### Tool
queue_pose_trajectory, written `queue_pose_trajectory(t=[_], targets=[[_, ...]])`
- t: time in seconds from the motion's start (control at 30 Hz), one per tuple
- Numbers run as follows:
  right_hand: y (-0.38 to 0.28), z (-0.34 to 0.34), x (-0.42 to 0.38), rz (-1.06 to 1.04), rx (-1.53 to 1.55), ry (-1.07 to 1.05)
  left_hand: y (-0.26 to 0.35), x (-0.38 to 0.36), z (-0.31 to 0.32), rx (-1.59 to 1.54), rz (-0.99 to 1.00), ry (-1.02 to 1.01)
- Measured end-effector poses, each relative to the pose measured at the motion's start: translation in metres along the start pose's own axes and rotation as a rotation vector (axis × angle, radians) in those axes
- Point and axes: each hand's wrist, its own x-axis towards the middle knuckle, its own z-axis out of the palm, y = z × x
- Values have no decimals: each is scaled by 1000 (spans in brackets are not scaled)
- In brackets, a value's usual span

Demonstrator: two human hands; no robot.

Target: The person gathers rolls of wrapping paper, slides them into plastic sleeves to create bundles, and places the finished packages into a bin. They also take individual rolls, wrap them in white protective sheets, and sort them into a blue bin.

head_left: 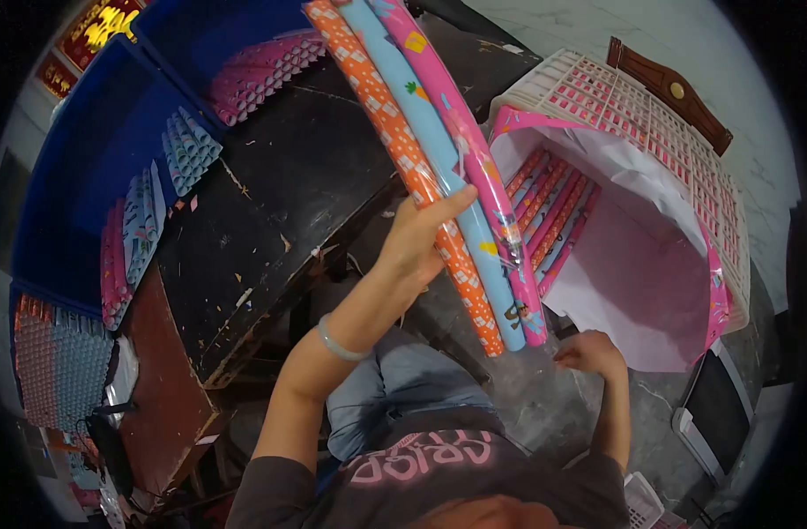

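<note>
My left hand [425, 231] grips a bundle of three wrapping paper rolls around its middle, the thumb lying across the front. In the bundle are an orange patterned roll [394, 132], a light blue roll [434, 150] and a pink roll [461, 123], side by side in a clear plastic sleeve [522, 375]. The bundle slants from upper left to lower right, above my lap. At the sleeve's loose lower end, my right hand [595, 354] has its fingers closed together, seemingly on the plastic. Their exact hold is hard to make out.
To the right, a white plastic basket [685, 167] lined with pink paper [632, 256] contains several wrapped rolls [549, 207]. The worn black table [271, 212] carries paper scraps. Behind it, blue bins [86, 167] stand near stacked pink and blue rolls [143, 229].
</note>
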Motion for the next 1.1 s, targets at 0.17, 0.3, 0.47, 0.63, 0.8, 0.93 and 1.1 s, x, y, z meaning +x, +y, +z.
queue_pose_trajectory(t=[0.17,0.3,0.47,0.63,0.8,0.93,1.1], targets=[[-1,14,-13,-310,534,219,-37,-12,7,-72,-89,24],[-7,39,-27,-349,710,109,-61,-21,12,-137,-118,-6],[-1,77,-46,-19,863,111,-108,-42,13,-118,-188,45],[47,152,-68,89,1016,82,-199,-81,6,-90,-316,31],[90,249,-88,200,1197,24,-289,-97,-14,-78,-622,-73],[92,294,-86,230,1241,165,-328,-70,-17,-172,-846,-136],[85,298,-62,271,1550,386,-385,-35,-30,-20,-1010,-144]])
